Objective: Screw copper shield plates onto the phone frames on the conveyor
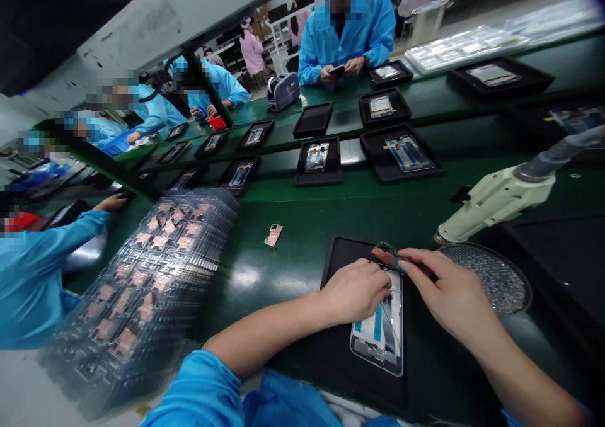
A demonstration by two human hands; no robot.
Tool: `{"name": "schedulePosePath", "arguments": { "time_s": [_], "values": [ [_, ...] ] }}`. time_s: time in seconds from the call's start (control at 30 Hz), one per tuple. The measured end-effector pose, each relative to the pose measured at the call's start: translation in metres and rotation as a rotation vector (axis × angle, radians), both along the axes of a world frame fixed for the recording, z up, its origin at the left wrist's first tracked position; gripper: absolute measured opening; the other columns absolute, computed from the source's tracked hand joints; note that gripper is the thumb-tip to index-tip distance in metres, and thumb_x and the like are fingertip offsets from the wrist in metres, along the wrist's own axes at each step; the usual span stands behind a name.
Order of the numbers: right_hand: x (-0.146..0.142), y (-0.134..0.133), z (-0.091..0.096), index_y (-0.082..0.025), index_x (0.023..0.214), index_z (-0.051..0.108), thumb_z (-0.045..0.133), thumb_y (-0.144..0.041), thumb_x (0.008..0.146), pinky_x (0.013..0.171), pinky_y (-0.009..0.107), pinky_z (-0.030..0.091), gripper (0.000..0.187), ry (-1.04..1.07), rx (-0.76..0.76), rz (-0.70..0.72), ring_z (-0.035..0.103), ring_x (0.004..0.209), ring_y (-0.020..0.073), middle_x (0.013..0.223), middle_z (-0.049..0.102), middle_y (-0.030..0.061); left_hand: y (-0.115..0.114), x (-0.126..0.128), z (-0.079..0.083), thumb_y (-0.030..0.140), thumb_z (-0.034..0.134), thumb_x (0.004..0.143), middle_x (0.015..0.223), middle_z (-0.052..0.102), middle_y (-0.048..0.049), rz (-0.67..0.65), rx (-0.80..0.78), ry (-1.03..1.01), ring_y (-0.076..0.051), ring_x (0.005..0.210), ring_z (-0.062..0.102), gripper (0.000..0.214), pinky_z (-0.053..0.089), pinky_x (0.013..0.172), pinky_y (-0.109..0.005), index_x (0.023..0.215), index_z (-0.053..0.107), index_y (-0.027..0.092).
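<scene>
A phone frame (394,335) with blue strips lies in a black tray (340,254) in front of me. My left hand (357,291) is over the frame's upper left part, fingers curled together; what its fingertips grip is hidden. Between thumb and fingers, my right hand (449,288) pinches a small circuit board (385,255) with a copper-coloured face. This board is tilted above the frame's top end, close to the left fingers. A loose copper-coloured board (273,234) lies on the green bench (255,276) to the left.
A stack of clear plastic trays (184,282) with copper-coloured boards stands at left. On the right, a pale nozzle (496,203) hangs over a round mesh disc (491,279). Several black trays holding phone frames line the conveyor (347,156). Co-workers in blue (347,30) sit beyond and at left.
</scene>
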State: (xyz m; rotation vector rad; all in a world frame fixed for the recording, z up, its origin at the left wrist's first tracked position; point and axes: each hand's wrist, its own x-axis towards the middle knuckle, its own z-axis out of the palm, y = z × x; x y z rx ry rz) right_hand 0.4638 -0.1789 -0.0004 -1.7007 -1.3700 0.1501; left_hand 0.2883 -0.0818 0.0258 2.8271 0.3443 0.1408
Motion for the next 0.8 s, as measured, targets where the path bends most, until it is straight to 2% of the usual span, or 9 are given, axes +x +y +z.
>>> {"name": "schedulePosePath", "arguments": {
  "time_s": [0.13, 0.3, 0.57, 0.8],
  "values": [
    [-0.005, -0.003, -0.006, -0.025, 0.099, 0.073, 0.047, -0.058, 0.104, 0.068, 0.033, 0.054, 0.043, 0.003, -0.056, 0.111, 0.068, 0.077, 0.0203, 0.091, 0.071, 0.0035, -0.009, -0.025, -0.006, 0.027, 0.045, 0.107, 0.103, 0.073, -0.0055, -0.045, 0.038, -0.081, -0.018, 0.102, 0.066, 0.023, 0.052, 0.089, -0.030, 0.099, 0.065, 0.017],
    [-0.008, 0.000, -0.008, -0.025, 0.098, 0.073, 0.046, -0.055, 0.104, 0.068, 0.033, 0.055, 0.041, -0.010, -0.109, 0.168, 0.068, 0.077, 0.0207, 0.088, 0.070, 0.0043, -0.015, -0.044, -0.012, 0.021, 0.045, 0.106, 0.117, 0.074, -0.0069, -0.134, 0.122, -0.113, -0.019, 0.123, 0.062, 0.022, 0.050, 0.100, -0.032, 0.102, 0.066, 0.015],
    [-0.008, -0.001, -0.008, -0.026, 0.097, 0.073, 0.048, -0.052, 0.104, 0.073, 0.035, 0.057, 0.037, -0.018, -0.091, 0.177, 0.068, 0.080, 0.0213, 0.090, 0.072, 0.0035, -0.017, -0.045, -0.013, 0.020, 0.045, 0.105, 0.111, 0.073, -0.0075, -0.167, 0.142, -0.105, -0.020, 0.120, 0.061, 0.022, 0.049, 0.101, -0.032, 0.105, 0.066, 0.015],
    [-0.008, -0.001, -0.007, -0.026, 0.097, 0.073, 0.047, -0.052, 0.103, 0.077, 0.036, 0.059, 0.038, 0.002, -0.135, 0.195, 0.068, 0.084, 0.0226, 0.093, 0.071, 0.0051, -0.017, -0.047, -0.012, 0.019, 0.046, 0.105, 0.106, 0.073, -0.0074, -0.190, 0.145, -0.100, -0.021, 0.120, 0.062, 0.021, 0.050, 0.101, -0.032, 0.104, 0.067, 0.016]
  ]
}}
